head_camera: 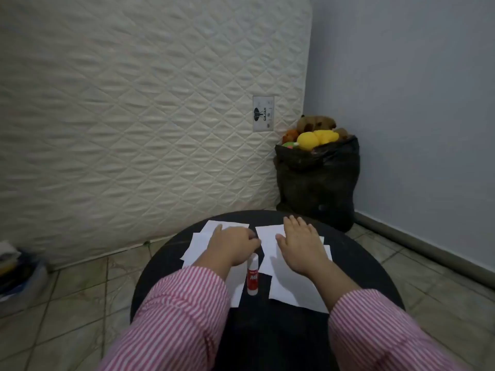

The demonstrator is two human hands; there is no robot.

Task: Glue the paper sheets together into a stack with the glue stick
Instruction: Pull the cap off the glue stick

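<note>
Two hands lying on paper sheets spread over a round black table.

Right hand pressing flat, fingers straight and spread, on the right paper sheets. Left hand resting on the left paper sheets, fingers curling, possibly pinching a sheet edge; grip unclear. Glue stick lying capped between both groups, just beside the left wrist. Toy-filled black bag standing beyond.

dim, flat indoor light | soft shadows under hands | wide-angle bending at edges | slight overall blur
</note>
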